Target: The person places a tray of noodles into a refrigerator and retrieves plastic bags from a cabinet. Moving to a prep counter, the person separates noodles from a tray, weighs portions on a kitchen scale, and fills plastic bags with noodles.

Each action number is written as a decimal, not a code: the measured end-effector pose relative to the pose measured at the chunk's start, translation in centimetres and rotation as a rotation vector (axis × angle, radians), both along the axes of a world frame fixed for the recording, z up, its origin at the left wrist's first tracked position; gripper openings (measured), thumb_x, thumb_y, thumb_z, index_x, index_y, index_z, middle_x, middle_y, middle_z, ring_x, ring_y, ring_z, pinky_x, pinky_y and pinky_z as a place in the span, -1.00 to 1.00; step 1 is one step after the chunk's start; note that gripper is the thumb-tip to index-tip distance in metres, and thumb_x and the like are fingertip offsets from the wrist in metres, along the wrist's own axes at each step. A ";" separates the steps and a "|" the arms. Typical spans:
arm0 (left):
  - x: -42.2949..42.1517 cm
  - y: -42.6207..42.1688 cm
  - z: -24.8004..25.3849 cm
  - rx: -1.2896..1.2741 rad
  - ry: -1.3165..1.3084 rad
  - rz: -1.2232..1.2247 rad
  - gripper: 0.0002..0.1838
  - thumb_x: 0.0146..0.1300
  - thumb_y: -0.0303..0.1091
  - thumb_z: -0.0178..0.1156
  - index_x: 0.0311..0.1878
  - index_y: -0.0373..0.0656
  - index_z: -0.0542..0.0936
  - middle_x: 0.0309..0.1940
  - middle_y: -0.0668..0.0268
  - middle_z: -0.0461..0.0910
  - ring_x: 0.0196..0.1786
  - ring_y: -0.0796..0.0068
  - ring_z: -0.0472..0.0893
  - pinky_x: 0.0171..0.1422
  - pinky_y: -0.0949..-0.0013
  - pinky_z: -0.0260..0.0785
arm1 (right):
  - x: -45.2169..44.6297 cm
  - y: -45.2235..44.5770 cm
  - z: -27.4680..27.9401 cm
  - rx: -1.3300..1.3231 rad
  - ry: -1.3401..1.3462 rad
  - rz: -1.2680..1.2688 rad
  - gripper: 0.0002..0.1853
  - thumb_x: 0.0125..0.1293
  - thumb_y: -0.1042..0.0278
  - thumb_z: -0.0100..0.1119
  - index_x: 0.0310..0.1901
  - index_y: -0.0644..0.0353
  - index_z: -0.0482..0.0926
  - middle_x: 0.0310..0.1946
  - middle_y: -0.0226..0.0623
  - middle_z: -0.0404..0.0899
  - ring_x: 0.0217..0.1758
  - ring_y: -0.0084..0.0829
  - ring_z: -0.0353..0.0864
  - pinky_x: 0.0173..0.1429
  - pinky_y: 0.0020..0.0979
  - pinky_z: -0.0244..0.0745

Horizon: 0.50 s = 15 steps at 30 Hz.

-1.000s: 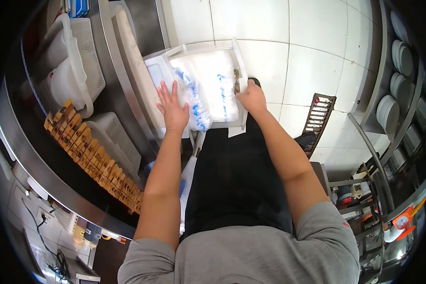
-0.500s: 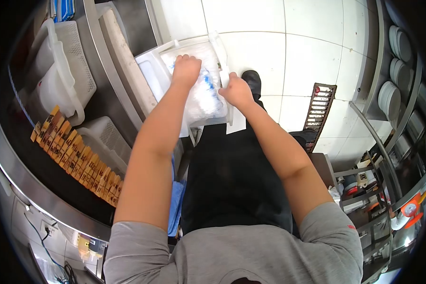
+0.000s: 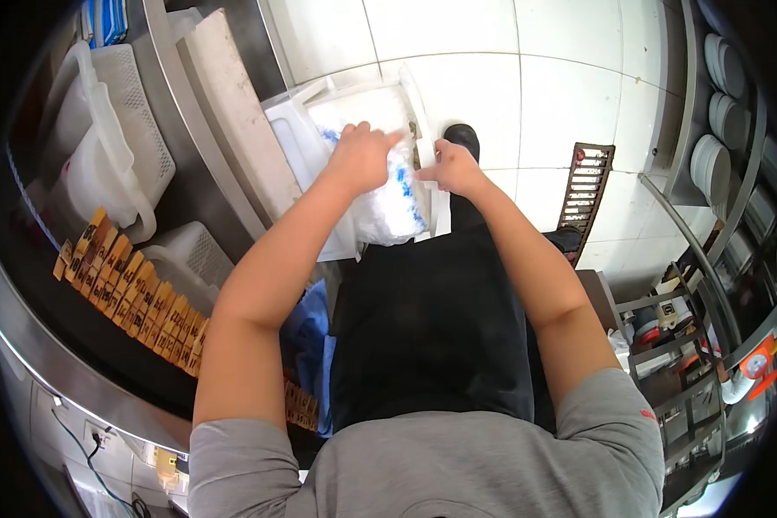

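Observation:
A white plastic drawer point(image 3: 289, 129) sticks out from the metal counter, above my knees. Inside lies a bundle of thin white plastic bags point(image 3: 393, 220) with blue print. My left hand point(image 3: 360, 161) rests on the bundle, its fingers curled into the plastic and partly hidden. At the drawer's right side, my right hand point(image 3: 454, 168) has its thumb over the rim and its fingers around the outer side. A white flap point(image 3: 443, 214) hangs just below that hand.
White baskets point(image 3: 129, 129) and a row of numbered wooden clips point(image 3: 134, 289) line the left counter. A floor drain grate point(image 3: 587, 194) lies right of my shoe point(image 3: 463, 138). Stacked plates point(image 3: 710, 170) stand on the right shelf.
The drawer has shifted a little to the right, away from the counter. My left hand has moved right and down over the bags. My right hand has moved slightly right with the rim.

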State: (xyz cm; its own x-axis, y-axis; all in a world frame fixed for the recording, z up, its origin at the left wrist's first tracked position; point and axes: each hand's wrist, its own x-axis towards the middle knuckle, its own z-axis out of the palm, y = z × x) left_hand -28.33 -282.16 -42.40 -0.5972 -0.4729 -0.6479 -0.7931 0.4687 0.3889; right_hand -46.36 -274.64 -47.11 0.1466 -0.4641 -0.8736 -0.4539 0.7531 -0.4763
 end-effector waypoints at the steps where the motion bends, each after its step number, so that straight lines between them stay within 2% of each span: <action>1: 0.9 1.1 -0.2 -0.016 -0.097 -0.128 -0.73 0.05 -0.37 0.12 -0.12 -0.04 0.60 -0.34 0.23 0.57 -0.02 0.19 0.47 0.21 0.09 0.15 | 0.4 -0.4 0.6 0.090 -0.058 -0.070 -0.53 -0.16 0.23 0.48 -0.33 0.39 0.47 -0.49 -0.08 0.58 -0.46 -0.32 0.62 -0.30 -0.36 0.52; 4: 3.8 4.5 -1.4 -0.142 -0.374 -0.475 -0.68 0.12 -0.32 0.06 -0.03 -0.01 0.60 -0.28 0.22 0.60 0.08 0.17 0.43 0.32 0.05 0.07 | 1.8 -0.5 0.3 0.113 -0.105 -0.122 -0.59 -0.15 0.32 0.50 -0.38 0.34 0.45 -0.61 -0.30 0.46 -0.64 -0.51 0.50 -0.56 -0.47 0.43; 5: 4.9 5.7 -1.6 -0.185 -0.464 -0.584 -0.67 0.14 -0.30 0.05 -0.01 -0.01 0.59 -0.25 0.21 0.61 0.11 0.15 0.42 0.35 0.04 0.04 | 2.5 0.0 0.2 0.116 -0.134 -0.138 -0.60 -0.14 0.33 0.50 -0.38 0.34 0.46 -0.61 -0.30 0.47 -0.65 -0.52 0.50 -0.56 -0.47 0.43; 6: 5.3 5.7 -1.2 -0.204 -0.502 -0.621 -0.67 0.16 -0.31 0.03 -0.02 -0.04 0.60 -0.15 0.17 0.60 0.10 0.20 0.46 0.41 0.08 -0.02 | 3.2 0.4 0.0 0.115 -0.158 -0.156 -0.61 -0.13 0.33 0.49 -0.39 0.35 0.46 -0.62 -0.30 0.47 -0.65 -0.53 0.49 -0.55 -0.47 0.43; 7: 5.6 4.8 -1.3 -0.080 -0.474 -0.474 -0.67 0.16 -0.32 0.02 -0.01 -0.08 0.60 -0.13 0.16 0.60 0.08 0.21 0.48 0.40 0.08 0.01 | 3.8 0.6 -0.3 0.108 -0.178 -0.177 -0.62 -0.11 0.34 0.49 -0.39 0.35 0.46 -0.62 -0.30 0.48 -0.65 -0.54 0.49 -0.55 -0.48 0.43; 8: 6.0 3.7 -1.5 0.045 -0.441 -0.327 -0.66 0.17 -0.33 0.01 0.00 -0.11 0.60 -0.11 0.15 0.59 0.06 0.21 0.51 0.39 0.08 0.04 | 4.8 1.3 -0.8 0.039 -0.144 -0.128 -0.59 -0.16 0.28 0.48 -0.39 0.32 0.46 -0.54 -0.08 0.57 -0.53 -0.28 0.60 -0.35 -0.29 0.51; 9: 6.0 2.6 -1.4 0.167 -0.404 -0.182 -0.65 0.18 -0.34 0.00 0.00 -0.15 0.60 -0.09 0.14 0.59 0.04 0.22 0.53 0.37 0.08 0.07 | 6.0 1.8 -0.7 -0.362 0.034 0.137 -0.52 -0.01 0.23 0.37 -0.18 0.48 0.47 -0.42 0.08 0.58 -0.35 -0.12 0.63 -0.27 -0.20 0.52; 11: 4.9 -0.9 3.4 0.297 -0.056 0.666 -0.54 0.10 -0.58 -0.07 0.10 -0.14 0.51 0.05 0.14 0.53 0.09 0.34 0.52 0.32 0.18 0.20 | 10.8 2.8 -0.5 -0.341 0.123 0.011 -0.34 0.08 0.31 0.22 0.13 0.59 0.25 -0.29 0.22 0.55 -0.18 0.06 0.58 -0.16 -0.09 0.49; 13: 3.2 -1.9 10.6 0.029 0.302 1.077 -0.48 0.08 -0.68 -0.10 0.17 -0.24 0.42 0.06 0.10 0.52 0.11 0.34 0.51 0.26 0.25 0.27 | 15.5 0.3 2.0 -0.125 0.068 0.012 -0.32 0.17 0.30 0.05 0.21 0.67 0.14 -0.17 0.27 0.52 -0.06 0.03 0.55 -0.04 -0.13 0.48; 15: 3.5 -0.8 15.2 -0.226 0.493 1.058 -0.47 0.08 -0.70 -0.09 0.21 -0.33 0.35 0.05 0.02 0.50 0.09 0.28 0.51 0.27 0.26 0.26 | 22.2 1.5 0.9 -0.227 -0.219 0.179 -0.42 0.16 0.33 -0.02 0.16 0.58 0.27 -0.09 0.27 0.49 0.02 0.03 0.51 0.06 -0.16 0.44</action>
State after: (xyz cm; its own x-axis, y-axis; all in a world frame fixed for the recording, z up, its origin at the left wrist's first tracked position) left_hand -24.85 -283.01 -27.22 -0.0028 -0.9551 -0.2962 -0.6157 -0.2317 0.7531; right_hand -24.15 -273.17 -46.20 0.4155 -0.5928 -0.6899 -0.4374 0.5348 -0.7230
